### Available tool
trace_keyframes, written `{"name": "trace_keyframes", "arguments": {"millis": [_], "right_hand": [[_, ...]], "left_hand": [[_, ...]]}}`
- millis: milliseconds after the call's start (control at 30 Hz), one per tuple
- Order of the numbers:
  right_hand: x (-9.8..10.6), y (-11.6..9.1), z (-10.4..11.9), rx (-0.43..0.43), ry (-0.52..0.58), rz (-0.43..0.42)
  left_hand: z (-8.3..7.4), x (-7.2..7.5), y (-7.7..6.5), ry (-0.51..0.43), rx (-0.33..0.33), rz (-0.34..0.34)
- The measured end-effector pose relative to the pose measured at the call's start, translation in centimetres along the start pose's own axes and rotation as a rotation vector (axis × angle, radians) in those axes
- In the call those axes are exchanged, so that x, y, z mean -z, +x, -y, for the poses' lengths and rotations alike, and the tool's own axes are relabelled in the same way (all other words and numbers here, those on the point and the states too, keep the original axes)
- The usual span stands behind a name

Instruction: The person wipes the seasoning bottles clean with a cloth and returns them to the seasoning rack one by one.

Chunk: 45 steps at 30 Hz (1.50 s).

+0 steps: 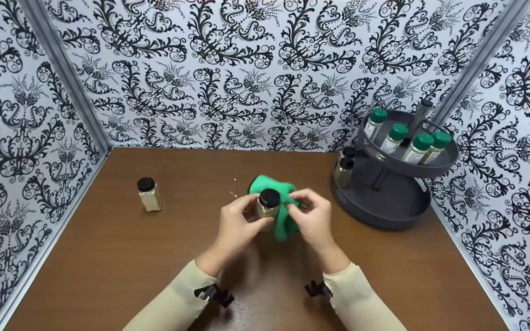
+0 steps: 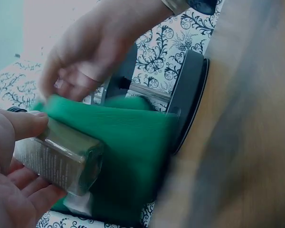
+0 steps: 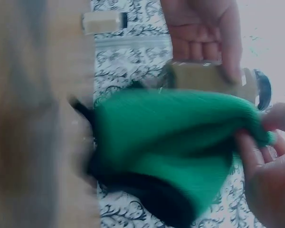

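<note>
My left hand grips a square spice jar with a black cap, fingers on one side and thumb on the other. In the left wrist view the jar shows a printed label and its base. My right hand pinches a green cloth by its upper edge, right beside the jar. The cloth hangs down from those fingers in the right wrist view, blurred, and overlaps part of the jar there.
A similar black-capped jar stands on the table at the left. A dark two-tier turntable rack at the right bears several green-capped jars above and black-capped jars below. Small crumbs lie behind my left hand.
</note>
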State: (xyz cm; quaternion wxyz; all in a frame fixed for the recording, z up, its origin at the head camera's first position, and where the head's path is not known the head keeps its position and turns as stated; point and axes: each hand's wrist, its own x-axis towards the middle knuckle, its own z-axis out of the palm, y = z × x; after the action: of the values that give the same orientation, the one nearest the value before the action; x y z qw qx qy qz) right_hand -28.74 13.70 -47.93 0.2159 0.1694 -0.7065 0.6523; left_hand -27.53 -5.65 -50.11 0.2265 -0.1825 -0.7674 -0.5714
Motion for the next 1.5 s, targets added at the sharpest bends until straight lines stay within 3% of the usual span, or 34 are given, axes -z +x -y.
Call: {"name": "trace_keyframes", "arguments": {"millis": [67,133,333,433,567,733,800,867,967,1100,1167,1233,1367,1500], "right_hand": [[0.0,-0.1,0.2,0.067,0.037,-0.028],[-0.1,-0.2,0.0,0.082,-0.006,-0.011],[-0.3,0.2,-2.0,-0.105,-0.276,0.217],[-0.2,0.2,-2.4,-0.179,-0.315,0.254],[-0.1,0.1,-1.5,-0.169,-0.205,0.146],[-0.3,-0.4,0.2,0.051,0.028,-0.030],[-0.5,-0.6,0.3,0.142,0.055,-0.056],[-0.6,-0.7,0.1,0.162,0.025,-0.057],[-0.6,-0.5,-0.9,0.051,-0.069,0.007],[-0.4,0.0,-2.4,-0.162,-0.215,0.178],[-0.3,0.1,-2.6,-0.215,-0.269,0.231],[-0.2,0.3,-2.5,-0.224,-0.290,0.228],[-0.1,0.1,-1.4,-0.128,-0.161,0.082],[-0.2,-0.2,-0.5,0.116,0.029,-0.064]], "left_hand": [[0.0,0.0,-0.1,-0.022,0.012,0.005],[-0.1,0.0,-0.1,-0.043,0.022,0.000],[-0.2,0.4,-0.1,-0.053,0.035,-0.042],[-0.3,0.4,-0.1,-0.048,0.051,-0.040],[-0.3,0.4,-0.2,-0.057,0.073,-0.019],[-0.3,0.3,-0.3,-0.039,0.095,0.009],[-0.3,0.2,-0.3,-0.026,0.104,0.012],[-0.3,0.2,-0.2,-0.021,0.108,0.009],[-0.4,0.1,-0.1,-0.030,0.112,0.002],[-0.7,0.2,0.0,-0.039,0.102,0.001],[-0.8,0.3,0.0,-0.033,0.093,0.002],[-0.7,0.2,0.0,-0.016,0.077,0.001],[-0.7,0.0,-0.2,0.033,0.026,0.003],[-0.5,-0.3,-0.4,0.039,-0.009,-0.003]]}}
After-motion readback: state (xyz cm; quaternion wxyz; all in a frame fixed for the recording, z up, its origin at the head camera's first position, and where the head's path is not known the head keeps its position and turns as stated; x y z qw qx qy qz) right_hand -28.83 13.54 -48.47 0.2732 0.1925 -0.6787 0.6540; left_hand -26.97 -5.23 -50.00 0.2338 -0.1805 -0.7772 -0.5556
